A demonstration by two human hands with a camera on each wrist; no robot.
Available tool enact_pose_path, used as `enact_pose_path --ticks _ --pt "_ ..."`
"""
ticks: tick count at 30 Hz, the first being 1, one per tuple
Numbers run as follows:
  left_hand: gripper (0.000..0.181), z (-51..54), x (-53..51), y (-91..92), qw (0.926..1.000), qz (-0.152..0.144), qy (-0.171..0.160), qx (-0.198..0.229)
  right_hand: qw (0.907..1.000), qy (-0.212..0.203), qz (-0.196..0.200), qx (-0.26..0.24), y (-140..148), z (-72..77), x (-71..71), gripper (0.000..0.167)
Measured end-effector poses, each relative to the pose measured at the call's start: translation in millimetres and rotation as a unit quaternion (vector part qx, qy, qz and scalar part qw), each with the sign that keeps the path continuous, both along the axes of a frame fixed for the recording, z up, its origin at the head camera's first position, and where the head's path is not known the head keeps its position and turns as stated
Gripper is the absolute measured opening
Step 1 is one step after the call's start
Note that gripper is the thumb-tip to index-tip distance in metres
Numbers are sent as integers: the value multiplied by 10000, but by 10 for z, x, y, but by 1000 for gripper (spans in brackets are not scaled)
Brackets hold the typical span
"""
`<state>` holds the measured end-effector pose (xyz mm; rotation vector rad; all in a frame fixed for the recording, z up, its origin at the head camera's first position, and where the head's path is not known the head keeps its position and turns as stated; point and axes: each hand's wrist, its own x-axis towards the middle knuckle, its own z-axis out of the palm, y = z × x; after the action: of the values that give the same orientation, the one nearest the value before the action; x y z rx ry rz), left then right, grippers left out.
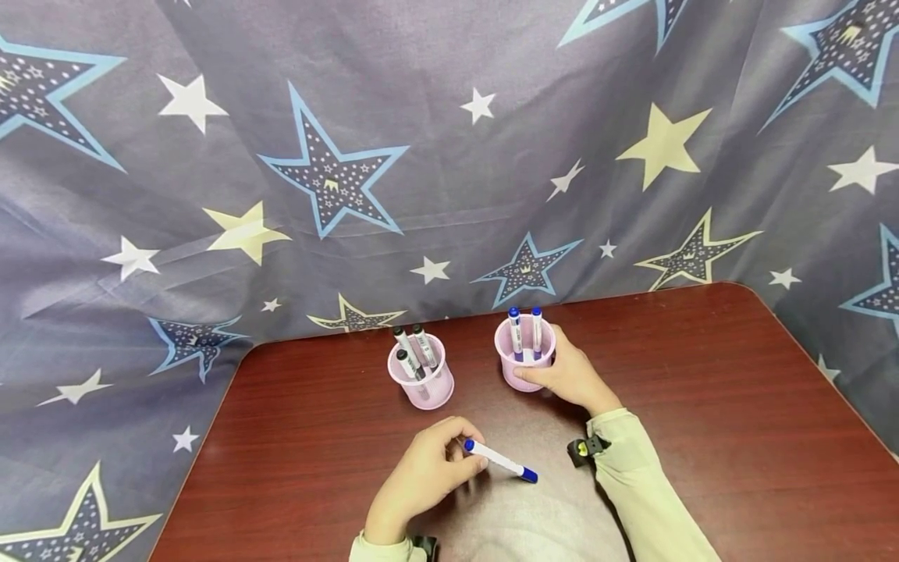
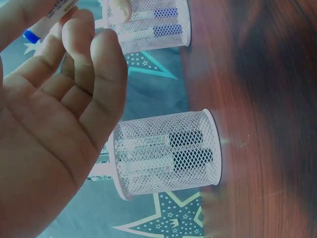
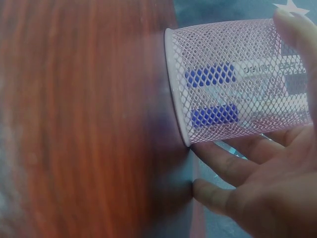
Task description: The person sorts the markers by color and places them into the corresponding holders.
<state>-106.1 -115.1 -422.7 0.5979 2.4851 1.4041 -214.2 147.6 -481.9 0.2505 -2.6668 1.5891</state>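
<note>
My left hand [image 1: 430, 472] pinches a white marker [image 1: 500, 459] with blue ends near one end, above the table. The marker tilts, its blue cap toward the lower right. With thumb and fingers around its side, my right hand [image 1: 572, 371] holds a pink mesh pen cup [image 1: 520, 378] that stands on the table. Two blue-capped markers [image 3: 213, 74] stand inside that cup, caps down. To the left stands another pink mesh cup [image 2: 166, 153] with three black markers [image 1: 407, 363] in it, untouched by either hand.
The dark red wooden table [image 1: 302, 445] ends at the back against a grey curtain [image 1: 435, 195] printed with stars. Black straps with small devices [image 1: 586, 449] sit at both wrists. A dark cable runs along the right sleeve [image 1: 649, 499].
</note>
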Motion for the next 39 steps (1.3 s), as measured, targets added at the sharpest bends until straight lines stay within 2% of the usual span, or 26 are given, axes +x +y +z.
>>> enact_pose_path --ticks 4,9,15,21,24,27,29,31,34,39 --pt "17 17 -21 17 9992 103 344 152 10000 -21 -31 -8 28 -11 -5 91" --pt "19 5 -36 52 9966 333 550 517 9999 -50 -80 49 46 -12 -6 92" --pt "19 21 -80 122 9880 699 752 1151 10000 -7 -46 18 14 -22 -36 91" --pt "18 141 -245 291 9684 928 1280 1927 10000 12 -26 11 -4 -19 -40 92" --pt "18 261 -379 400 9556 1178 1642 2145 10000 32 -38 21 5 -17 -32 93" --pt "19 388 -528 503 9389 1500 1986 2378 10000 67 -31 47 11 -19 -28 92" --pt "20 450 -627 571 9287 1673 2132 2532 10000 71 -25 29 12 -19 -28 91" --pt "20 484 -723 641 9220 1769 2213 2641 10000 73 -17 11 9 -19 -27 91" --pt "19 478 -842 759 9214 1883 2223 2572 10000 60 1 -50 2 -18 -27 92" --pt "17 348 -953 954 9344 1966 2198 2000 9999 22 23 -150 -8 -15 -23 91"
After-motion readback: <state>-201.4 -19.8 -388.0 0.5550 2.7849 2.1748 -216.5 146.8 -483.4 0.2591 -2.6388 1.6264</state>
